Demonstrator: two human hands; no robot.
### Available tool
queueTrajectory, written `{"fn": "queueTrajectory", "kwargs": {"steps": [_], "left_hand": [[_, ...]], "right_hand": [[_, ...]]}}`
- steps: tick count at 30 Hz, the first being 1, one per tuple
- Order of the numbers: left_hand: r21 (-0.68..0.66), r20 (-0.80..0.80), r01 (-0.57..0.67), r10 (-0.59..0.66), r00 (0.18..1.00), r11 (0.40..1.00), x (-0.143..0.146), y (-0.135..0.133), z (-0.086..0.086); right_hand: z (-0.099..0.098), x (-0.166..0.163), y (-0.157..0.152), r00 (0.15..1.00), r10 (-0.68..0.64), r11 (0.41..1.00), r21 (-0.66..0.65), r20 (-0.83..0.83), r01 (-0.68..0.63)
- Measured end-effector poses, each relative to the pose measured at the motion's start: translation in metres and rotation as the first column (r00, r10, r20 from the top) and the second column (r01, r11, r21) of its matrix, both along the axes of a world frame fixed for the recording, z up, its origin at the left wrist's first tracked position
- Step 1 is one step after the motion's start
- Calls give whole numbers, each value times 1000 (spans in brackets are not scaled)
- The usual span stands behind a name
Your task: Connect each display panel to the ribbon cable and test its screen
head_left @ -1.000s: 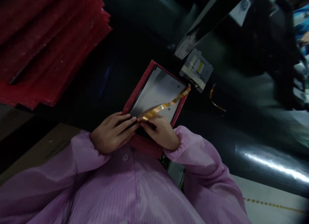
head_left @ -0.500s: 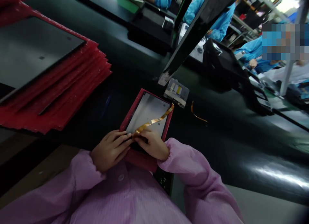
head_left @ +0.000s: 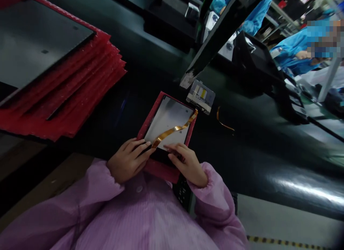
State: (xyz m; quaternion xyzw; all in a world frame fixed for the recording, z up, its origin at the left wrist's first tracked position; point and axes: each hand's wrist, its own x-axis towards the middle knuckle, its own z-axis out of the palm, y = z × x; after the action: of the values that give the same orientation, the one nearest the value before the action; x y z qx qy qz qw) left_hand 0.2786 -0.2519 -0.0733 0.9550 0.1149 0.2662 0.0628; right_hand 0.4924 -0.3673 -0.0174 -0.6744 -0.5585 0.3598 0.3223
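Observation:
A flat screen panel (head_left: 168,121), silver-grey on its back with a dark lower edge, lies on a red bubble-wrap sheet (head_left: 163,173) in front of me. Across it runs a gold flex ribbon cable (head_left: 176,128), whose upper end reaches a small grey device with a yellow strip (head_left: 201,96). My left hand (head_left: 129,160) rests with outstretched fingers on the panel's lower left edge, fingertips touching around the cable's lower end. Right of that end, my right hand (head_left: 189,164) hovers over the panel's lower part, thumb and fingers apart and holding nothing I can see.
To the left is a stack of red bubble-wrap sheets (head_left: 88,88) with a larger grey panel (head_left: 40,45) on top. A second thin gold ribbon (head_left: 224,123) lies right of the device. A dark post (head_left: 212,38) rises behind it. Black trays (head_left: 170,18) and co-workers in blue sleeves are beyond.
My right hand has drawn away to the right from the cable's lower end and its fingers have parted. My left hand stays at the panel's edge. The view has shifted slightly.

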Motion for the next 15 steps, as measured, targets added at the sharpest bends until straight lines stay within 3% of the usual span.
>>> {"fn": "queueTrajectory", "kwargs": {"steps": [7, 15], "left_hand": [[-88, 8, -3, 4, 1000, 996, 0, 2, 1], [-273, -11, -40, 39, 999, 961, -4, 3, 2]], "right_hand": [[-11, -14, -16, 970, -239, 968, 68, -42, 241], [-17, -38, -19, 920, -346, 932, 181, 183, 314]]}}
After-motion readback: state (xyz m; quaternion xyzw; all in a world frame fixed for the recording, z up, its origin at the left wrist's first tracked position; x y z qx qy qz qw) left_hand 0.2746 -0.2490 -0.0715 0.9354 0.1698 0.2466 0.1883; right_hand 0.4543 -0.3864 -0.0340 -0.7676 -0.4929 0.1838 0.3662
